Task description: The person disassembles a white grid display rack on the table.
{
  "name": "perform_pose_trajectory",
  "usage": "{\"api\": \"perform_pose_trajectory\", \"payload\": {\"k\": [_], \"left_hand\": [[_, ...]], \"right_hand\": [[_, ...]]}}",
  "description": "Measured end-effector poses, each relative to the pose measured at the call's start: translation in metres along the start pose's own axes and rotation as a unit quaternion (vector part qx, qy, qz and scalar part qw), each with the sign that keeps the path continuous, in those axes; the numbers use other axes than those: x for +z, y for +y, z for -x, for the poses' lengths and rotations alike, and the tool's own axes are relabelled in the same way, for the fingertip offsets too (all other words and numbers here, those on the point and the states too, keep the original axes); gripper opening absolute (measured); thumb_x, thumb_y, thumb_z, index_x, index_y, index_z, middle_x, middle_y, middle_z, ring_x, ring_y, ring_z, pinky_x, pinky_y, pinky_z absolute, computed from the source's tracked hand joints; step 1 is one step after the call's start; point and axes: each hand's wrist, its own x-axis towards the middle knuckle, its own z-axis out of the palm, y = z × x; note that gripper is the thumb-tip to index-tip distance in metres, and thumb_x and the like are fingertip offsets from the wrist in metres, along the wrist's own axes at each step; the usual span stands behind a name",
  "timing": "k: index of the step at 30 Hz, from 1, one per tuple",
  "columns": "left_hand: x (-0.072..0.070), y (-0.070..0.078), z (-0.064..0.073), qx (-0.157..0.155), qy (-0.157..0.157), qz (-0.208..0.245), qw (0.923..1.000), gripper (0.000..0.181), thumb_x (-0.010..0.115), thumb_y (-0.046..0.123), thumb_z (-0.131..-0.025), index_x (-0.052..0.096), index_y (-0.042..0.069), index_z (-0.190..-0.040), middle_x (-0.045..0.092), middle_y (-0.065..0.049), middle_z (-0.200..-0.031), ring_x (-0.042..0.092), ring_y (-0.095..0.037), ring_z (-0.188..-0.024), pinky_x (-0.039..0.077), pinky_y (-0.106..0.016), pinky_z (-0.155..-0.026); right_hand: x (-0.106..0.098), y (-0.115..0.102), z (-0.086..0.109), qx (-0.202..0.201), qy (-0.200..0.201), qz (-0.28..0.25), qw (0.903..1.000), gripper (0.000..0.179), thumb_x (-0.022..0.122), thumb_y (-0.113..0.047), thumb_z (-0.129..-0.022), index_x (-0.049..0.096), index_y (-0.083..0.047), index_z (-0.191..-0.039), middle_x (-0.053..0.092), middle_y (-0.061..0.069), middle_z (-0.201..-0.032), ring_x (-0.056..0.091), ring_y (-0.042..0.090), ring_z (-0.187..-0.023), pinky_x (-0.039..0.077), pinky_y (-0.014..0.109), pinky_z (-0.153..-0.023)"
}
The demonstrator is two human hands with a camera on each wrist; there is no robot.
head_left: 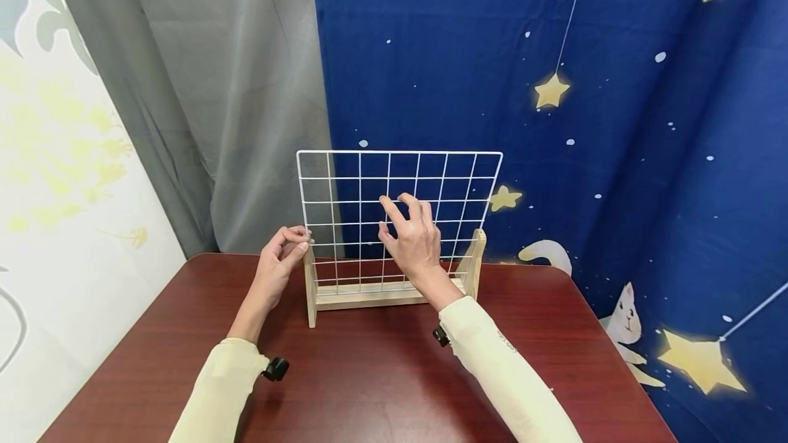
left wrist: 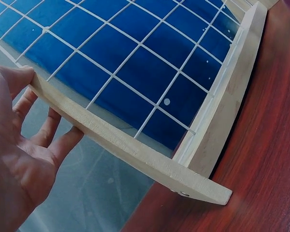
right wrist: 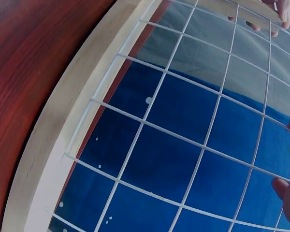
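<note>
A white wire grid panel (head_left: pixel 360 200) stands upright in a wooden stand, its lower edge along the wooden base bar (head_left: pixel 369 298). My left hand (head_left: pixel 280 258) pinches the top of the left wooden side support (head_left: pixel 310 292); in the left wrist view its thumb lies at the tip of the side support (left wrist: pixel 111 133) and the fingertips touch the outer edge. In front of the grid's middle is my right hand (head_left: pixel 415 241), its fingers spread and loosely bent, with no object in it. The right wrist view shows only fingertips near the wires, and contact is unclear.
A right wooden side support (head_left: pixel 473 262) holds the other end of the grid. The stand is on a dark red wooden table (head_left: pixel 369 374). Behind it hang a grey curtain (head_left: pixel 258 87) and a blue curtain with stars (head_left: pixel 431 74).
</note>
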Motion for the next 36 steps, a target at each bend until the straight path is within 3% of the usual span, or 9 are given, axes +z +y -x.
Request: {"api": "perform_pose_trajectory", "payload": {"k": [7,13,22,29,36], "left_hand": [[-0.002,-0.001,-0.003,0.007,-0.007,-0.019,0.9998,0.018,0.065,0.006,-0.104,0.056,-0.009,-0.109,0.060,-0.007,-0.130,0.070,-0.009,-0.115,0.058,-0.018,-0.095],[-0.002,-0.002,-0.007,0.008,-0.006,0.002,0.9999,0.017,0.065,0.006,-0.104,0.057,-0.008,-0.108,0.059,-0.015,-0.132,0.071,-0.010,-0.114,0.060,-0.019,-0.091],[-0.001,-0.001,-0.002,0.004,-0.010,-0.007,0.9999,0.014,0.063,0.001,-0.104,0.056,-0.010,-0.109,0.059,-0.012,-0.130,0.072,-0.015,-0.116,0.060,-0.021,-0.092],[-0.002,0.000,-0.002,-0.001,-0.022,-0.009,0.9997,0.016,0.065,0.009,-0.105,0.057,-0.005,-0.108,0.059,-0.004,-0.129,0.068,-0.012,-0.117,0.058,-0.019,-0.093],[-0.003,0.001,-0.003,-0.002,-0.027,-0.009,0.9996,0.002,0.058,-0.002,-0.105,0.057,0.000,-0.104,0.058,-0.008,-0.130,0.070,-0.012,-0.116,0.059,-0.020,-0.094]], "right_hand": [[-0.003,0.002,-0.012,0.006,0.024,-0.013,0.9996,0.053,0.082,-0.022,-0.083,0.070,-0.029,-0.134,0.065,0.008,-0.127,0.061,0.028,-0.101,0.056,0.036,-0.049],[-0.009,0.003,-0.028,0.011,0.020,-0.016,0.9996,0.052,0.079,-0.021,-0.087,0.068,-0.029,-0.138,0.064,0.009,-0.132,0.061,0.030,-0.103,0.056,0.036,-0.050],[-0.010,0.004,-0.033,-0.002,0.019,-0.013,0.9997,0.054,0.081,-0.021,-0.084,0.069,-0.028,-0.136,0.065,0.009,-0.129,0.061,0.029,-0.103,0.054,0.033,-0.049],[-0.015,0.003,-0.042,-0.011,0.012,-0.008,0.9998,0.052,0.079,-0.023,-0.086,0.070,-0.028,-0.137,0.065,0.008,-0.130,0.061,0.028,-0.102,0.055,0.032,-0.048],[-0.021,0.005,-0.057,-0.009,0.004,-0.009,0.9999,0.050,0.078,-0.024,-0.089,0.069,-0.027,-0.138,0.064,0.009,-0.132,0.061,0.028,-0.104,0.055,0.032,-0.050]]}}
